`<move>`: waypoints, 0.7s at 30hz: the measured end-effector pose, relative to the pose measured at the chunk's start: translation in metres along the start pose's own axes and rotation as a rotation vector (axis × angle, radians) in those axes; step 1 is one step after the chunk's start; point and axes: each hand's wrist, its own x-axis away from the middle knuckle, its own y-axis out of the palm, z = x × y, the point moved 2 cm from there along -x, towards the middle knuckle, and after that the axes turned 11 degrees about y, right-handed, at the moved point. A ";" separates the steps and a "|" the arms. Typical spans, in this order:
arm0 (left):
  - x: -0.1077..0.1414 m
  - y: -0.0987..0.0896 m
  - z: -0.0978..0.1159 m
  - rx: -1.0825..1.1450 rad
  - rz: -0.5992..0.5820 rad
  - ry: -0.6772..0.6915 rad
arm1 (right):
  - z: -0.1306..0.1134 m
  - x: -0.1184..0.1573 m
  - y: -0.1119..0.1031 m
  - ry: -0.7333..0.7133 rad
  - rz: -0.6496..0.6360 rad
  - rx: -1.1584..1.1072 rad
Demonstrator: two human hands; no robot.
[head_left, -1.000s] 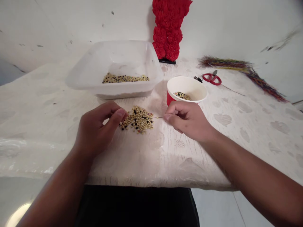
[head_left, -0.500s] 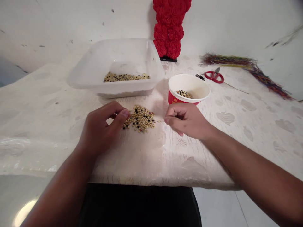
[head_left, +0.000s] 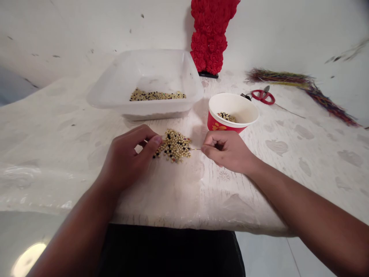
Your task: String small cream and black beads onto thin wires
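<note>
A small pile of beads [head_left: 176, 145], mostly cream with some black ones, lies on the covered table. My right hand [head_left: 223, 151] pinches a thin dark wire [head_left: 196, 149], whose other end reaches left over the pile. A pale bead sits on the wire just left of those fingertips. At the pile's left edge is my left hand [head_left: 134, 154], thumb and forefinger pressed together; what is between them, if anything, is hidden. Just behind my right hand stands a red and white paper bowl [head_left: 213, 119] with beads inside.
A white plastic tub [head_left: 161, 107] with more beads stands at the back left. Behind it is a red rose figure [head_left: 209, 46]. Red-handled scissors [head_left: 263, 96] and bundles of coloured wires [head_left: 282, 77] lie at the back right. The table's front edge [head_left: 201, 227] is near my lap.
The whole view has shifted slightly, so things appear a little further right and lower. Both hands keep nearly the same pose by the pile, the wire still in my right hand.
</note>
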 end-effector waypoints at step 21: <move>0.001 0.002 -0.002 -0.032 -0.084 -0.006 | 0.003 0.001 0.008 -0.077 0.048 0.106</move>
